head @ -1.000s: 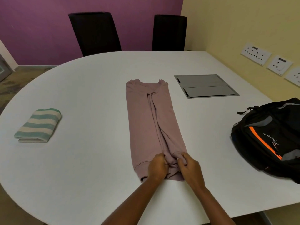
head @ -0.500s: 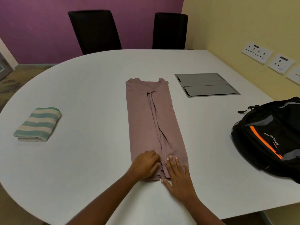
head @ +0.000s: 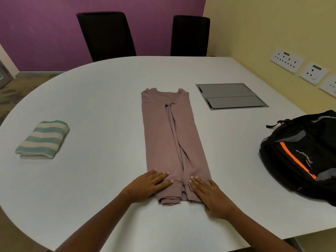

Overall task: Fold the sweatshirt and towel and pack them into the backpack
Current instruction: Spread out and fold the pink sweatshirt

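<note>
Location: white table (head: pixel 91 106) with a rounded left edge. A grey metal hatch (head: pixel 231 96) is set flush in it toward the far right corner.

Sweatshirt: the mauve sweatshirt (head: pixel 169 135) lies in the middle of the table as a long narrow strip. The sleeves are laid in along its centre, the collar points to the far edge and the hem sits close to the near edge.

Towel: the green-and-cream striped towel (head: pixel 42 140) is already folded into a small block near the left edge, well apart from the sweatshirt.

Backpack: the black backpack (head: pixel 300 157) with an orange stripe lies on its side at the right edge. Whether its main zip is open cannot be told.

Hands: the left hand (head: pixel 147 184) lies flat with straight fingers on the hem's left corner. The right hand (head: pixel 212 197) lies flat in the same way on the hem's right corner. Both press down and grip nothing.

Step in hand: judged to be smoothing and squaring the hem end before the crosswise fold.

Progress: the towel is folded and the sweatshirt is folded lengthwise only. Nothing is packed.

Next move calls for: a pinch at both hem corners, then carrying the hem evenly toward the collar so the sleeves stay tucked.

Risk: the loose centre layers at the hem may slip out if they are lifted unevenly.
</note>
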The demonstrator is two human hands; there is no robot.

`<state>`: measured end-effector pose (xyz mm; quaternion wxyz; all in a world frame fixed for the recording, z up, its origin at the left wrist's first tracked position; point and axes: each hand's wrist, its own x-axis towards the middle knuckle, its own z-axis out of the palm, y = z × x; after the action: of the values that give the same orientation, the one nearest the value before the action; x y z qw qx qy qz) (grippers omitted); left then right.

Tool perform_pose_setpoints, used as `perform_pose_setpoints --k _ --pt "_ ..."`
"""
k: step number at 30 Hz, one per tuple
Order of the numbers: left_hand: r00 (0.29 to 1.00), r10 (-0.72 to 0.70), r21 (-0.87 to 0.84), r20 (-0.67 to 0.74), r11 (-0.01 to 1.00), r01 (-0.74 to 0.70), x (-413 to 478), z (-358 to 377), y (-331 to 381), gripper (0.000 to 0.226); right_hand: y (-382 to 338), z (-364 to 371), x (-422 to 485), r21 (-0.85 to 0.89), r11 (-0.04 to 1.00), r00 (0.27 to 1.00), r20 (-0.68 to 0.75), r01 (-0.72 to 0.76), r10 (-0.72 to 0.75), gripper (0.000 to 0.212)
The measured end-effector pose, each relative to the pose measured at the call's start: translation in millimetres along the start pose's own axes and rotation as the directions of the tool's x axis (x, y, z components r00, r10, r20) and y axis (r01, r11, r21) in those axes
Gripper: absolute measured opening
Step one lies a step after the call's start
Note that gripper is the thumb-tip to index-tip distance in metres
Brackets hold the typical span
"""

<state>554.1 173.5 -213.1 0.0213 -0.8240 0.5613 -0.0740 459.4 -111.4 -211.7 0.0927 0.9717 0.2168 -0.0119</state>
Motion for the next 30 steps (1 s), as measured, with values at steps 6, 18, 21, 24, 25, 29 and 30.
perform_pose_setpoints --k 6,18,21,24,25,29,30 --pt "0.976 -0.207 -0.199 0.062 0.956 0.215 6 1 17 0.047 -5 0 1 -0.011 1.000 1.000 0.010 -0.021 0.021 0.100" --pt "0.775 -0.609 -0.724 0.171 0.455 0.518 24 -49 3 0.027 -16 -3 -5 0.062 0.988 0.986 -0.081 -0.138 0.143 0.119" --pt "0.745 -0.628 -0.777 0.225 0.346 0.526 24 -62 0 0.029 -16 -11 -1 0.177 0.960 0.972 -0.052 -0.218 0.230 0.141" --pt "0.744 -0.598 -0.778 0.300 0.297 0.553 23 -74 -3 0.030 -12 -23 3 0.160 0.977 0.958 -0.227 -0.140 0.174 0.112" --pt "0.745 -0.584 -0.779 0.323 0.282 0.559 22 -81 -4 0.030 -10 -31 5 0.153 0.980 0.943 -0.288 -0.127 0.167 0.101" --pt "0.755 -0.467 -0.793 0.461 0.165 0.587 18 -104 -16 0.045 6 -88 12 0.274 0.959 0.972 -0.195 -0.074 0.131 0.059" --pt "0.762 -0.416 -0.804 0.496 0.111 0.584 16 -111 -19 0.044 11 -107 11 0.356 0.930 0.991 -0.054 -0.094 0.121 0.054"
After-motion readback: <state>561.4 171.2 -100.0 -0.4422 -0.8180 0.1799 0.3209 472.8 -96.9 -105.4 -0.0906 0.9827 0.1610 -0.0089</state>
